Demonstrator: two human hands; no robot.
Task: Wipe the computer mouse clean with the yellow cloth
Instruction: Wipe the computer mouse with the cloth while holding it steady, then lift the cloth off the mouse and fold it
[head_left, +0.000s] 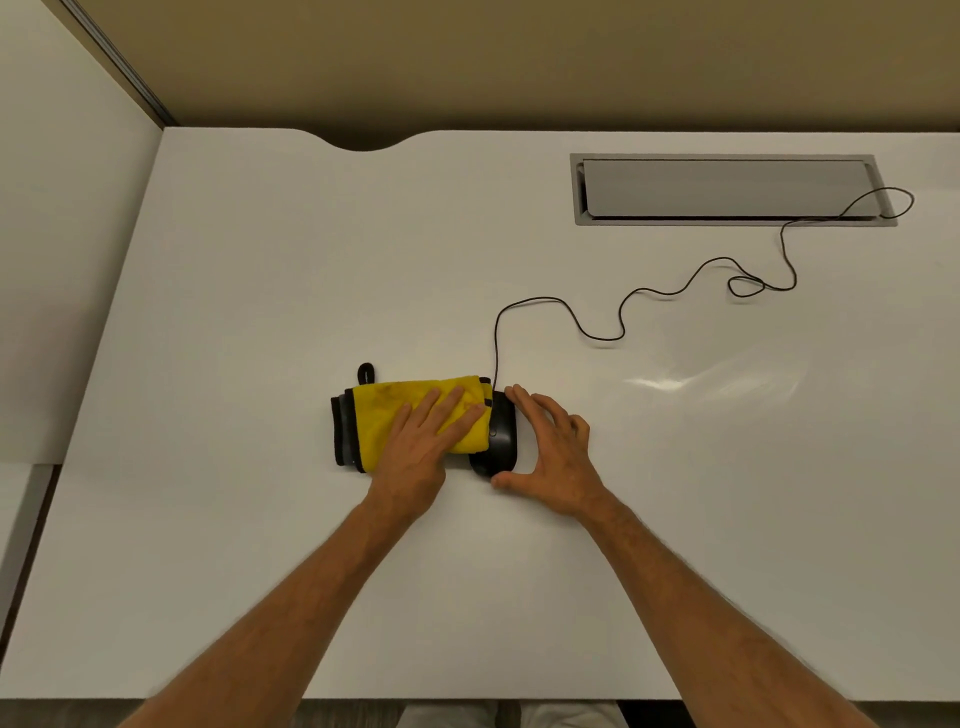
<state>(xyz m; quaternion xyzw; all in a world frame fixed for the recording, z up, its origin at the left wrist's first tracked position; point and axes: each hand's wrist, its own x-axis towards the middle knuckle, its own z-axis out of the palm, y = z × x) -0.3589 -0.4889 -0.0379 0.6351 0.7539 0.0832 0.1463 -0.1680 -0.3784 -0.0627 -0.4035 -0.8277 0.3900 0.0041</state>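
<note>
A folded yellow cloth with a dark grey edge and a small black loop lies on the white desk. Its right end drapes onto the left side of a black computer mouse. My left hand lies flat on the cloth, fingers stretched out, pressing it toward the mouse. My right hand cups the mouse from the right, thumb at its near end and index finger at its far end. Part of the mouse is hidden under the cloth.
The mouse's thin black cable snakes back and right across the desk into a grey cable hatch. A white partition stands at the left. The desk's near edge runs below my forearms.
</note>
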